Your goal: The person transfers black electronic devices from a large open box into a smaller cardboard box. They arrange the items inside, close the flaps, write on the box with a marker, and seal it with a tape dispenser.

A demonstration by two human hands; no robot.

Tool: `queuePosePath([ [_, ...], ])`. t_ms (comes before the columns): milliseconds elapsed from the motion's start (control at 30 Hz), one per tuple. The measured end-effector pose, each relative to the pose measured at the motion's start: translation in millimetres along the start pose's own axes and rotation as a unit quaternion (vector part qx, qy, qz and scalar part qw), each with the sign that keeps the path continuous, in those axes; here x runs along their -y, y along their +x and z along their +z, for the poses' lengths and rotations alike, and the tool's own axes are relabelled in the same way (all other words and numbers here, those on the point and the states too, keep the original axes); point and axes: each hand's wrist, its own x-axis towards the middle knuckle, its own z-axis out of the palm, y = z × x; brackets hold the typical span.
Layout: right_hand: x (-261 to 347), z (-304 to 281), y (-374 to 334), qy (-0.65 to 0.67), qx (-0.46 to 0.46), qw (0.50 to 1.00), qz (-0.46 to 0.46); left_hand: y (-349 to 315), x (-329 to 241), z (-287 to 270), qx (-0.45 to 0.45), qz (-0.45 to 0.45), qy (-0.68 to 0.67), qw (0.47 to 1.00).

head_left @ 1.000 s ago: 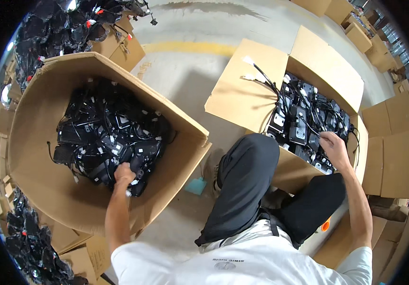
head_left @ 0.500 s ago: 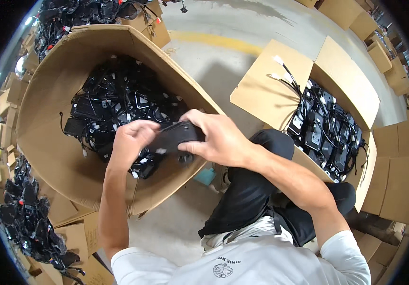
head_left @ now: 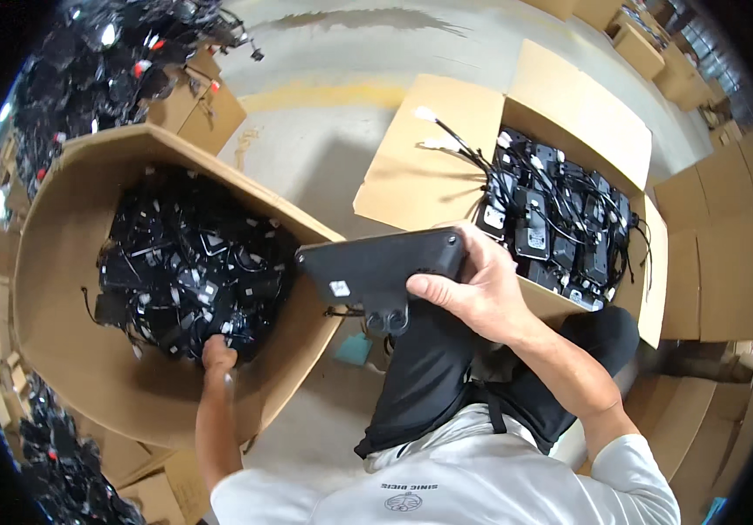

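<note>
My right hand (head_left: 486, 284) grips the right end of a black plastic device housing (head_left: 368, 262), thumb on its face and fingers behind. The housing is long and flat, with a small white label, screws at its corners, a two-ringed lug at its lower edge and a short cable beside it. It is held up beyond the right rim of the large round-sided cardboard box (head_left: 70, 350). Down in that box, my left hand (head_left: 219, 354) is closed at the near edge of a heap of black devices with cables (head_left: 184, 262). Whatever its fingers hold is hidden.
An open carton (head_left: 446, 131) at the right holds packed black devices (head_left: 534, 227), with white-plugged cables hanging over its flap. Black bagged parts (head_left: 88, 79) are piled at the far left. A teal piece (head_left: 355, 350) lies on the floor between the boxes. Brown cartons (head_left: 709, 262) stand far right.
My left hand has come off the housing and gone down into the heap. My right hand has carried the housing rightward and turned its face into view. The whole view has shifted.
</note>
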Motion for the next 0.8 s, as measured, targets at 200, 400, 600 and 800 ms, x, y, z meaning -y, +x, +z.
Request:
queuePosePath([
  [200,-10,3,-3,0.095,0.088,0.991,0.017,-83,-91,-188,-0.013,0.086,-0.595,0.799],
  [400,-21,48,7,0.126,0.094,0.983,-0.100,-192,-233,-223,-0.062,0.141,-0.859,0.487],
  [600,-11,-5,-32,0.061,-0.036,0.985,-0.159,-218,-322,-213,-0.170,0.271,-0.737,0.596],
  [800,-7,-64,-47,0.156,-0.123,0.976,-0.093,-241,-392,-223,-0.220,0.363,-0.659,0.621],
])
